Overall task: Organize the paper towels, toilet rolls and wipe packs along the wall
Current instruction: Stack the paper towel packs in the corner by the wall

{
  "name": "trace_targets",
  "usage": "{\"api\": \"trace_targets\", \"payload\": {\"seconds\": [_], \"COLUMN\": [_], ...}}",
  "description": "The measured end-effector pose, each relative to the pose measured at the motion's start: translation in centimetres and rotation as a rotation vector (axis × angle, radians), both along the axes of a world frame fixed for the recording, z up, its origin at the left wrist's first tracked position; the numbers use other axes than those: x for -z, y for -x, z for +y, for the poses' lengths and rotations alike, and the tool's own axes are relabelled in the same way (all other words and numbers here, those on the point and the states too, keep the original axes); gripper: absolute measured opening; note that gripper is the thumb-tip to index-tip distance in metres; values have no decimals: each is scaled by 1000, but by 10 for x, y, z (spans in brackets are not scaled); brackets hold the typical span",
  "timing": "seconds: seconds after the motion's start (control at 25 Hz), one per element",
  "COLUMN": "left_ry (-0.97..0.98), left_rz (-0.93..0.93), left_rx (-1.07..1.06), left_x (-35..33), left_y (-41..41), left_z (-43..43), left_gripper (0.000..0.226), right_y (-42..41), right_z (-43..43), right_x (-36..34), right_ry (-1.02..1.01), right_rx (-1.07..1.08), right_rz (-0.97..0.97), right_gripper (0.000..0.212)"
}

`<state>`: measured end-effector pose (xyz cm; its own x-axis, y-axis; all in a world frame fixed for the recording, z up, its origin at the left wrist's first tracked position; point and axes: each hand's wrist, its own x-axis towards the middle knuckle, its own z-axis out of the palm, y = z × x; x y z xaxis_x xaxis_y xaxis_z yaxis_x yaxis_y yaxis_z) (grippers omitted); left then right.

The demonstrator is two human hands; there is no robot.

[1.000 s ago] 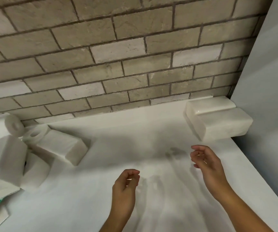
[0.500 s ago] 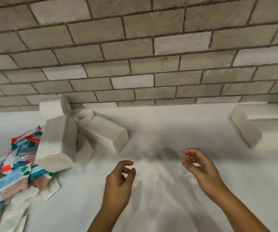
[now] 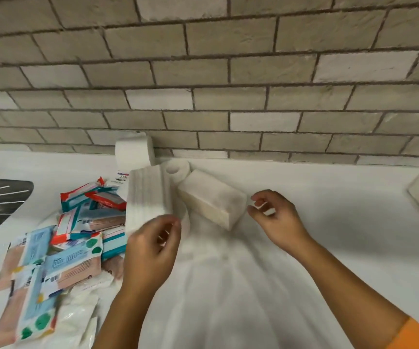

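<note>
Hovering mid-frame over the counter, the left hand and right hand are loosely curled and grip nothing. The left's fingertips may brush the upright towel pack, but blur hides it. A second pack lies between the hands. A toilet roll sits against the wall behind them, and wipe packs sprawl at lower left.

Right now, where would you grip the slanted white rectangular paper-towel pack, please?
Probably across the long sides of the white rectangular paper-towel pack at mid-length, from above and the right: it lies flat, and an upright white paper stack crowds its left.
</note>
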<state>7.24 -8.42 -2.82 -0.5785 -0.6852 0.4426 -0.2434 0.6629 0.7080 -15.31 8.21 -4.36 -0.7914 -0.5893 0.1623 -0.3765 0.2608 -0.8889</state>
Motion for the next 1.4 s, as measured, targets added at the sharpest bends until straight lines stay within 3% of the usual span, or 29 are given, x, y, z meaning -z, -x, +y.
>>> {"api": "trace_targets", "payload": {"seconds": [0.08,0.12,0.2,0.28,0.4,0.6,0.76,0.84,1.0,1.24,1.4], "left_ry": [79,124,158,-48,-297,-257,-228,-222,-194,-300,-654], "left_rz": [122,80,-283,-716,-856,-822,-778,-739,-566,-271,90], "left_rx": [-36,-107,-306,-366,-325,-299,-253,-248,-291,-207,-27], "left_x": [-15,-21,-25,-28,-21,-13,-10,-5,11,48,78], "left_y": [8,17,38,55,62,57,49,42,25,-2,-19], "left_z": [-25,-38,-65,-78,-88,-94,-96,-97,-92,-91,-73], "left_gripper": [8,13,49,98,127,126,114,112,108,112,107], "right_y": [-1,-1,1,6,13,18,16,16,22,11,-2], "right_z": [-48,-72,-114,-141,-151,-150,-160,-160,-147,-87,-60], "right_x": [0,1,6,17,47,66,65,60,42,50,62], "right_ry": [-70,-126,-309,-594,-952,-926,-860,-862,-835,-507,-407], "right_rx": [-2,3,10,-26,-92,1,60,90,60,41,-5], "right_rz": [116,187,325,358,345,458,438,317,-128,-568,-829], "right_gripper": [16,22,40,63,87,74,80,90,137,121,97]}}
